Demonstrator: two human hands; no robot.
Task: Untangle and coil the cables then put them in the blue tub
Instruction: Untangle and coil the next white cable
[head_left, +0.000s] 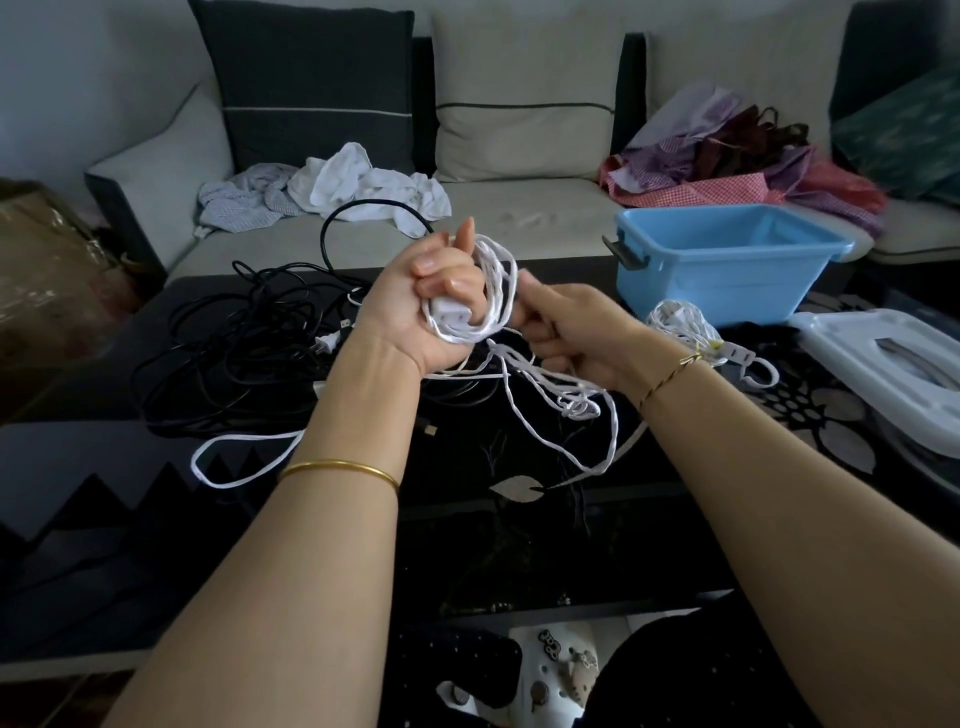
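ok, left hand (439, 306) is up over the table (467, 545), palm toward the camera, fingers curled tight on a white cable (493, 275) that wraps it in several loops. a small white plug block is pinned under those fingers. right hand (566, 332) is just beside it, thumb and fingers pinching a strand of the same cable where it leaves the loops.

the rest of the white cable hangs from both hands to the tabletop, lying in loose kinks below the right wrist. one long loop trails out to the left under the left forearm.

black cables (234, 353) are in a tangled heap on the left of the table, a plug showing near the left wrist. one black loop arcs up toward the sofa (519, 208).

blue tub (722, 260) is at the far right of the table, open, well apart from both hands. a second white coil (680, 322), already bundled, lies on the table just in front of the tub, touching or nearly touching it; cannot tell which. a white lid (883, 353) is at the right edge.

thin gold bangle (337, 467) on the left forearm, thin bracelet (670, 374) on the right wrist. crumpled clothes (358, 182) and a pile of bags (727, 156) are on the sofa.
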